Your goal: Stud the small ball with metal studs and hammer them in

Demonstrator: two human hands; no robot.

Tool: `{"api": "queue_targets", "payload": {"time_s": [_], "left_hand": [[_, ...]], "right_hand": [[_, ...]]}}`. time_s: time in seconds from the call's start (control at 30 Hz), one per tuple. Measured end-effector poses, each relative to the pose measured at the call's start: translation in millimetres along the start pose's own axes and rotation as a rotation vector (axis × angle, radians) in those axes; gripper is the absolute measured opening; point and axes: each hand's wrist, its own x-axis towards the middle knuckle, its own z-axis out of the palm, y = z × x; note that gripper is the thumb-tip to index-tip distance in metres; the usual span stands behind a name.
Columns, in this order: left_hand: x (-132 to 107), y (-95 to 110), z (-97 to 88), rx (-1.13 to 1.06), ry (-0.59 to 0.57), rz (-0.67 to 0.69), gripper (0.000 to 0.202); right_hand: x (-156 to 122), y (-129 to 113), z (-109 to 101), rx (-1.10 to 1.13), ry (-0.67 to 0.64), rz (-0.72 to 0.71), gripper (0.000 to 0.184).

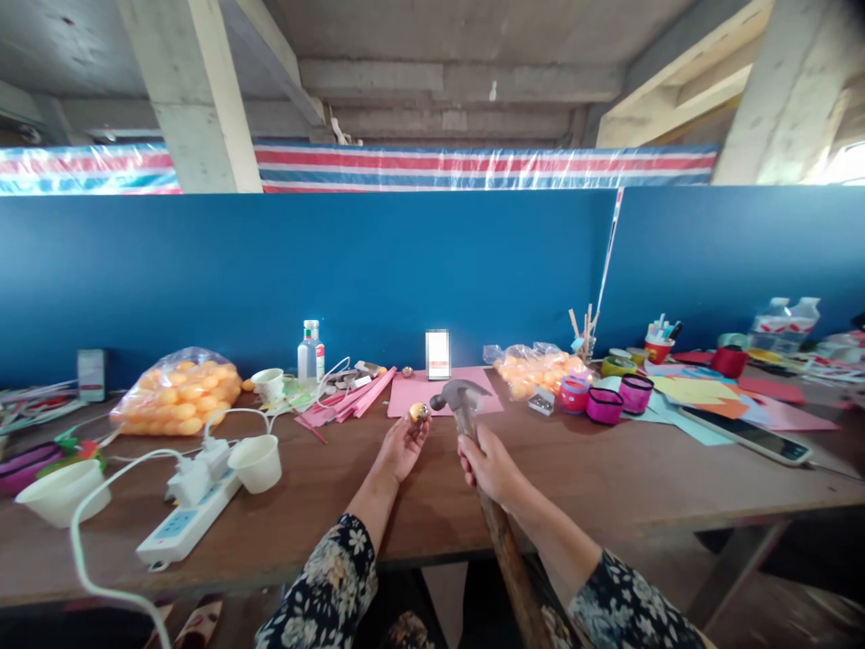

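Between the fingertips of my left hand is a small shiny golden ball, raised above the near edge of a pink paper sheet. My right hand is wrapped around the wooden handle of a claw hammer, close below its metal head. The hammer stands tilted, head up, just right of the ball and apart from it. Its handle runs down past the table's front edge. Another small shiny ball rests near the sheet's back left corner.
A power strip, white cups and a bag of orange balls stand left. A phone leans at the back. Rightward are another bag of orange balls, magenta-rimmed rings, coloured papers and a large phone.
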Motion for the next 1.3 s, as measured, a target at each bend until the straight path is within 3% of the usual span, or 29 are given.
{"api": "queue_targets", "payload": {"time_s": [0.3, 0.5, 0.77, 0.9, 1.07, 1.3], "left_hand": [[-0.9, 0.8, 0.6, -0.028, 0.011, -0.095, 0.020], [-4.4, -0.4, 0.0, 0.046, -0.064, -0.045, 0.023], [-3.9, -2.3, 1.9, 0.115, -0.016, -0.046, 0.019], [-4.0, -2.1, 3.3, 0.142, 0.014, -0.077, 0.021], [-5.0, 0.6, 5.2, 0.079, 0.014, -0.069, 0.023], [-4.9, 1.4, 5.3, 0.029, 0.007, -0.104, 0.023]], "right_hand": [[1.7, -4.9, -1.5, 0.027, -0.012, 0.014, 0.019], [3.4, -5.8, -5.4, 0.035, -0.085, 0.071, 0.020], [-0.6, -18.5, -10.0, 0.161, -0.087, 0.131, 0.022], [-1.6, -17.6, -10.3, 0.168, -0.100, 0.176, 0.022], [-3.7, -11.8, -5.3, 0.264, -0.027, 0.138, 0.019], [-3.3, -4.4, 0.6, 0.231, -0.049, 0.124, 0.017]]}}
